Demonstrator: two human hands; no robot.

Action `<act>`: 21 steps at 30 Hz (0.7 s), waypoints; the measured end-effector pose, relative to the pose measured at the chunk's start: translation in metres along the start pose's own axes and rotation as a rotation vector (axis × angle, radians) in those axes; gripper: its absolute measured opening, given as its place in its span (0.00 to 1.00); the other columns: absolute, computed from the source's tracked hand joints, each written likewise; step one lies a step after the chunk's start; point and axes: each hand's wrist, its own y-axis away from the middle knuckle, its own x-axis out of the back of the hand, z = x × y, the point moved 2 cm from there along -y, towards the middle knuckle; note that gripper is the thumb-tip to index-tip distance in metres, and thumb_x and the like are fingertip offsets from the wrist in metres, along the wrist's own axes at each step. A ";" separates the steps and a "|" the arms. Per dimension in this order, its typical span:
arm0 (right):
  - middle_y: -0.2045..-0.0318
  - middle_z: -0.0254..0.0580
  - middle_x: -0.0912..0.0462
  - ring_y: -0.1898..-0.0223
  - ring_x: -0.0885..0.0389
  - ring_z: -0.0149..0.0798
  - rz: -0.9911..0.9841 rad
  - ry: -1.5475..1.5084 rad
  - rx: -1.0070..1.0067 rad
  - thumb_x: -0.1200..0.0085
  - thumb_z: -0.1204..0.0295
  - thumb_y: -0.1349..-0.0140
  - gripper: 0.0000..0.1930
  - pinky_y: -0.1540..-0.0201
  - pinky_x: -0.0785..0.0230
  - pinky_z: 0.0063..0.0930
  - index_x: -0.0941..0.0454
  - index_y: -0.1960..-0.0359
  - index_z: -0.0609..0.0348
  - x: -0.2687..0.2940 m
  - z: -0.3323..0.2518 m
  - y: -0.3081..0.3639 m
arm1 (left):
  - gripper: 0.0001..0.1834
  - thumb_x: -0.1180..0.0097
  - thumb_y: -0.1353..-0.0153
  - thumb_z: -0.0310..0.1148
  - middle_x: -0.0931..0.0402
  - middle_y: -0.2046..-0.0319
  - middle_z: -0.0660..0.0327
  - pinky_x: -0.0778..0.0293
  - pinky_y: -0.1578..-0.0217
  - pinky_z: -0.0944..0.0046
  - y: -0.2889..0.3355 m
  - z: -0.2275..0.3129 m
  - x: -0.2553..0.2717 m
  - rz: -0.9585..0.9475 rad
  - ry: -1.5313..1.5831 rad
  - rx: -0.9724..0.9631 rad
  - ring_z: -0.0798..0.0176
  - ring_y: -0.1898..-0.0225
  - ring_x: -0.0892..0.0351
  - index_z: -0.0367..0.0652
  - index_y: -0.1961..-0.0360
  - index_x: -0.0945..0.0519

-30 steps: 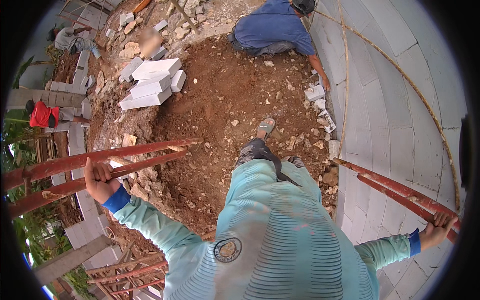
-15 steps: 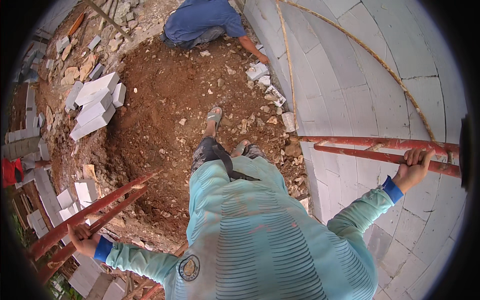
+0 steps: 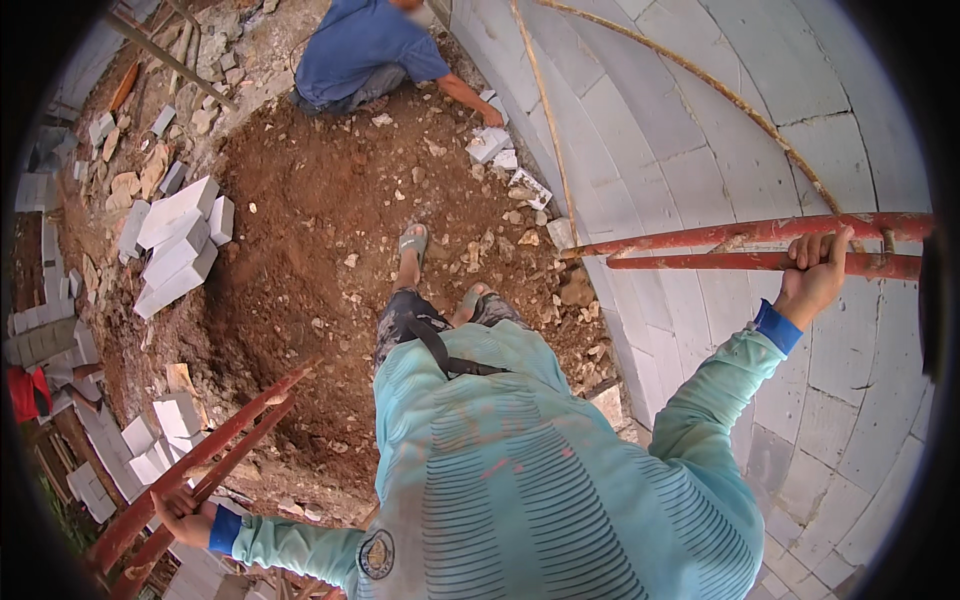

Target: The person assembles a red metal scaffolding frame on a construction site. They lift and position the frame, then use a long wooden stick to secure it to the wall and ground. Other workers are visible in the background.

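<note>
My left hand point(image 3: 184, 517) is closed around the inner tube of a red metal scaffold frame point(image 3: 222, 437) at lower left, and part of its grip is hidden. On the other side, my right hand point(image 3: 812, 276) has its fingers wrapped over the lower tube of a second red scaffold frame point(image 3: 690, 262), which lies across the block wall point(image 3: 820, 345). Both frames have paired, rust-marked tubes with short cross pieces. My arms are spread wide, in light teal sleeves with blue cuffs. My sandalled feet are on the brown soil point(image 3: 310, 220).
A person in a blue shirt point(image 3: 365, 50) crouches ahead, one hand by white block pieces point(image 3: 489, 144) at the wall's foot. White blocks point(image 3: 180, 245) are stacked at left. A rusty bar point(image 3: 690, 70) leans on the wall. Someone in red point(image 3: 28, 393) shows at the left edge.
The view has shifted slightly, moving the ground and wall up and left. The right-hand frame sits higher in the picture, my right hand still on it. My left hand keeps its grip.
</note>
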 end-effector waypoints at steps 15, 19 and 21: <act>0.88 0.27 0.47 0.85 0.50 0.26 -0.004 -0.012 0.032 0.46 0.53 0.29 0.28 0.78 0.51 0.25 0.45 0.85 0.47 0.023 0.004 -0.025 | 0.13 0.43 0.34 0.32 0.49 0.84 0.70 0.45 0.79 0.67 0.034 0.008 -0.044 0.053 0.066 0.000 0.71 0.83 0.50 0.37 0.75 0.19; 0.88 0.27 0.46 0.85 0.49 0.27 0.060 -0.023 0.006 0.45 0.53 0.30 0.29 0.78 0.51 0.25 0.44 0.85 0.47 0.034 0.012 -0.027 | 0.12 0.43 0.34 0.32 0.49 0.83 0.69 0.45 0.79 0.67 0.039 0.007 -0.053 0.031 0.045 0.004 0.71 0.82 0.50 0.38 0.75 0.19; 0.87 0.27 0.46 0.84 0.49 0.27 0.040 -0.025 0.005 0.44 0.54 0.30 0.29 0.78 0.51 0.25 0.44 0.86 0.47 0.035 0.015 -0.030 | 0.10 0.42 0.35 0.32 0.48 0.82 0.69 0.44 0.78 0.68 0.033 -0.001 -0.047 0.050 0.052 0.014 0.71 0.81 0.50 0.36 0.70 0.16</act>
